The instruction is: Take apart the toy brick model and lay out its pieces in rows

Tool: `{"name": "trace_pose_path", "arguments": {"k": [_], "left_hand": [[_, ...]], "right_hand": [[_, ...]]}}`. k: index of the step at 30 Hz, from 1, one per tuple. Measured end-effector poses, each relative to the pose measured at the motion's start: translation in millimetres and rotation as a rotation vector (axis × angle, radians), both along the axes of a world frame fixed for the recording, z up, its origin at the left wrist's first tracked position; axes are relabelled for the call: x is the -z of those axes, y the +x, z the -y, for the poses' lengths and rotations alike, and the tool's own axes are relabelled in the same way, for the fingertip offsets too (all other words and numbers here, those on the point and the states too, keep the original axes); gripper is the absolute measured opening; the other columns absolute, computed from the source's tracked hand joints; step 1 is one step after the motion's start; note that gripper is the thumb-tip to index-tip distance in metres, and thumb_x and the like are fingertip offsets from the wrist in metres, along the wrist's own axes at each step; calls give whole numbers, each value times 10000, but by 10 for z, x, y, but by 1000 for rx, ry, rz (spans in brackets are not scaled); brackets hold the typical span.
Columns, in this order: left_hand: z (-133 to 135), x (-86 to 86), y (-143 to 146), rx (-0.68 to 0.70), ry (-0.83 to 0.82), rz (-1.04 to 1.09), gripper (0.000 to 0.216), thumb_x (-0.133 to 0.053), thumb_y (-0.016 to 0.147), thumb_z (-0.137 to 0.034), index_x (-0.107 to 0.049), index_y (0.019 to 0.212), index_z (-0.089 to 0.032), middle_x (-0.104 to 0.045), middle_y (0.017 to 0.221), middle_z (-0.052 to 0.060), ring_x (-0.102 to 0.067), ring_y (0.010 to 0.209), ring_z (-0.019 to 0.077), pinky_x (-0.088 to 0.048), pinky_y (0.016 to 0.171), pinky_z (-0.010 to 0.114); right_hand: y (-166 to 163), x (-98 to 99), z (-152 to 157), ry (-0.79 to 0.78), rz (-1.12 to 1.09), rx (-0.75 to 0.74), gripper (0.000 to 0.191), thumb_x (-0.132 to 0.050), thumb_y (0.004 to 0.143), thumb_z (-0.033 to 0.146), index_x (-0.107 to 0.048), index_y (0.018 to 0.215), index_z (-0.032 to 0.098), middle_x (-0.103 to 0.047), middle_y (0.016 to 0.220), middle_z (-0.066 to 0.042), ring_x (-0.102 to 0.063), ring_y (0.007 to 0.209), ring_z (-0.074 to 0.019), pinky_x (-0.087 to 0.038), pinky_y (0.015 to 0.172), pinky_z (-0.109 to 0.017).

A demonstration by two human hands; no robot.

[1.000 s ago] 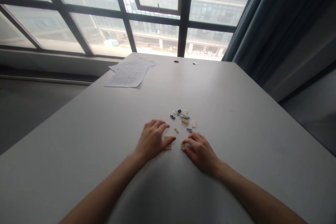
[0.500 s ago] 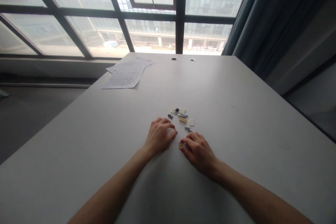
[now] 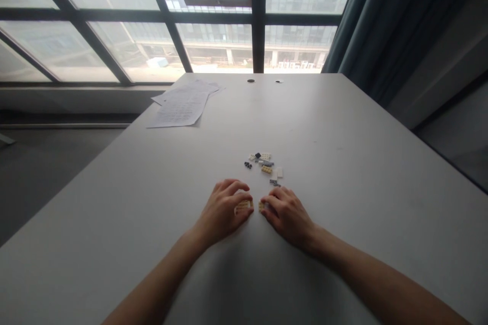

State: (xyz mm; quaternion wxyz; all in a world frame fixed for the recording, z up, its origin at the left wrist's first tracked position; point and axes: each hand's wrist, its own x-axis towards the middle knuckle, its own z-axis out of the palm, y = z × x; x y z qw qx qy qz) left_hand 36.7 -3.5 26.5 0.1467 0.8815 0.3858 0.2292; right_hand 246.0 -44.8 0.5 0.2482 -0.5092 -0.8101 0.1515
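Note:
My left hand (image 3: 224,205) is closed around a tan studded building brick (image 3: 243,205), thumb in front and fingers behind it. A narrow gap to the right, my right hand (image 3: 285,214) pinches another tan brick (image 3: 261,206), which its fingers partly cover. Both hands are low at the white table. Just beyond them lies a loose group of small pieces: a tan brick (image 3: 266,169), white flat tiles (image 3: 280,172), grey pieces (image 3: 273,182), dark pieces (image 3: 248,165) and a white studded plate (image 3: 266,156).
The white table (image 3: 343,172) reaches to a large window (image 3: 213,43). Printed sheets of paper (image 3: 179,109) lie at its far left. Two round holes, one of them a dark cable hole (image 3: 250,81), are near the far edge. A dark curtain (image 3: 366,25) hangs at the right.
My left hand has drawn back toward me and tilted, so the tan brick in it now shows. My right hand stays nearly in place with its brick. The view has shifted slightly.

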Motion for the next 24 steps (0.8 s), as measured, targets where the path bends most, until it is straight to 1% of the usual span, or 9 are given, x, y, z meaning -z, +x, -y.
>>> {"name": "trace_pose_path", "arguments": {"k": [3, 7, 12, 17, 24], "left_hand": [[41, 56, 53, 70, 72, -113, 111, -616, 811, -253, -670, 906, -234, -638, 1087, 39, -496, 1098, 244, -362, 960, 428], [20, 80, 77, 57, 74, -165, 94, -607, 815, -246, -663, 888, -228, -635, 1086, 38, -494, 1092, 245, -361, 953, 429], [7, 72, 103, 34, 81, -162, 101, -610, 830, -268, -670, 896, -220, -640, 1064, 50, -506, 1069, 243, -371, 935, 423], [6, 101, 125, 31, 99, -145, 110, -614, 831, -277, -670, 911, -225, -646, 1046, 54, -514, 1052, 244, -383, 918, 421], [17, 116, 138, 19, 101, -113, 129, -624, 826, -285, -670, 934, -231, -649, 1031, 54, -521, 1046, 244, -382, 924, 417]], "right_hand": [[-32, -5, -4, 6, 4, 3, 130, -566, 904, 269, -646, 981, 202, -602, 952, -54, -519, 918, -199, -417, 864, -341], [-50, -8, -17, 10, 0, 8, 120, -569, 903, 264, -647, 970, 203, -602, 947, -55, -522, 922, -198, -422, 865, -339], [-67, -14, -42, 9, -1, 11, 137, -560, 909, 268, -649, 988, 200, -602, 941, -61, -524, 918, -201, -432, 855, -336], [-69, -35, -51, -6, 8, 17, 146, -570, 902, 260, -648, 1008, 197, -606, 953, -65, -526, 912, -205, -439, 846, -340], [-77, -30, -52, -3, -1, 22, 158, -561, 907, 269, -650, 1019, 201, -608, 953, -71, -530, 918, -208, -442, 845, -346]]}}
